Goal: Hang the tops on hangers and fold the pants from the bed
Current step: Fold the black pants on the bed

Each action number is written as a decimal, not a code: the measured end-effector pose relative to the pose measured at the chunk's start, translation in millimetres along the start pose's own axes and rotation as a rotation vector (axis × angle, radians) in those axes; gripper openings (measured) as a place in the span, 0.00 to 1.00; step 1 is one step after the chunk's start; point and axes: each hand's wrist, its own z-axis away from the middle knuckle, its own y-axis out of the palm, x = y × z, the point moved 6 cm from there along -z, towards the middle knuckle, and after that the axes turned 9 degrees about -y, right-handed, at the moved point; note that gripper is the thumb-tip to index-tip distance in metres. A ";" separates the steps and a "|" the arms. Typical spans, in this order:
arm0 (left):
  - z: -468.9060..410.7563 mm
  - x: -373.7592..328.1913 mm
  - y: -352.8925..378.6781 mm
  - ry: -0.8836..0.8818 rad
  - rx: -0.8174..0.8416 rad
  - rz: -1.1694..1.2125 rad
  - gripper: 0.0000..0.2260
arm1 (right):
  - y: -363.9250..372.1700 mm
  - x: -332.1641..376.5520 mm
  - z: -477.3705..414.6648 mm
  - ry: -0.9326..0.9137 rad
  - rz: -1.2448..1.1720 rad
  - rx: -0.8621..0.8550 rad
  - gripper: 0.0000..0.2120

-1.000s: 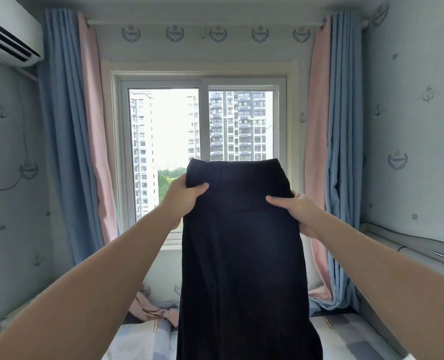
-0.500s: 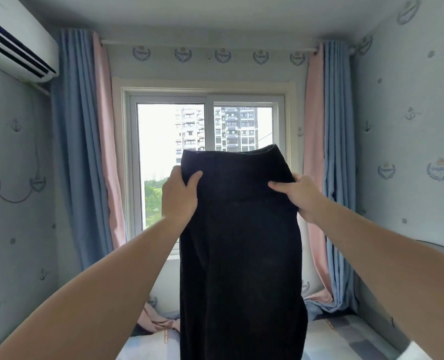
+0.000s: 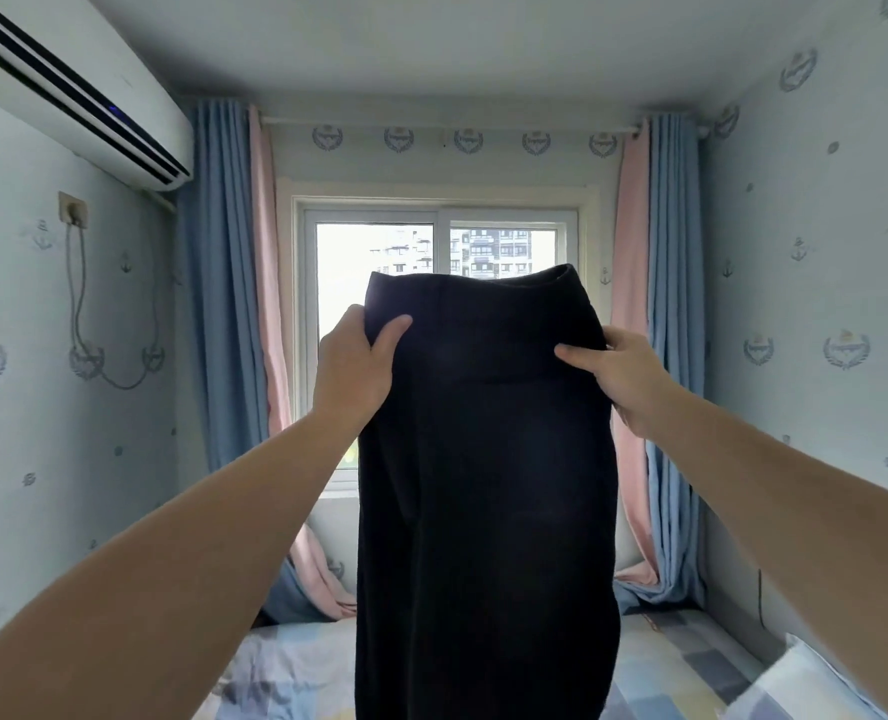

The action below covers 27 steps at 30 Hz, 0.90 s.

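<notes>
Head: pants waistband between left fingers, right fingers.

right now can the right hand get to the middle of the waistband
Probably yes: the right hand pinches the pants beside it, and nothing covers the waistband across to the left hand.

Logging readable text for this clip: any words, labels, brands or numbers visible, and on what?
No text is readable.
wallpaper crests: lettering, if any, too small and blurred.
air conditioner: no brand or number legible.
dark pants, gripped by left hand and right hand: no label showing.
</notes>
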 end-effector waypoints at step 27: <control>123.7 274.2 -11.3 -0.548 0.249 0.001 0.12 | 114.8 -218.8 115.8 0.514 0.141 0.060 0.09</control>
